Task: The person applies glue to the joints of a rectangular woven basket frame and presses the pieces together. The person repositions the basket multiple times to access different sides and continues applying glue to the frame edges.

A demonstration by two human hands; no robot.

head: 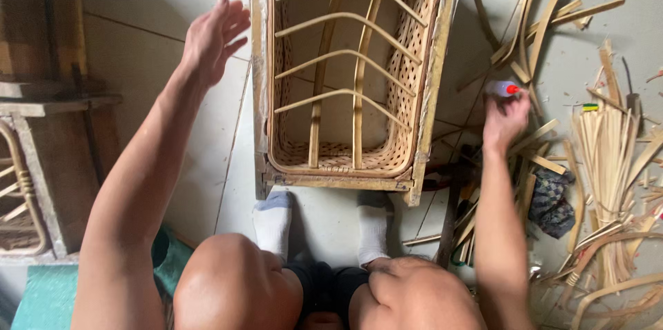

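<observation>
At the far left edge stands a wooden frame (41, 164) with a bent cane piece inside it, on pale floor tiles (138, 61). Beside it the left hand (215, 33) is raised in the air, fingers spread and holding nothing, just left of the woven basket frame (421, 95) without touching it. That basket frame lies on the floor in the middle, its bent ribs (345, 19) arching across the open side, and two feet in white socks (273, 223) press against its near end. Further right, the right hand (504, 119) is closed around a small bottle with a red tip (503, 88); the fingers are seen from behind, so how tightly they wrap it is hard to judge. A scatter of cane strips (608, 143) and a dark patterned cloth (552, 202) lie at the far right.
</observation>
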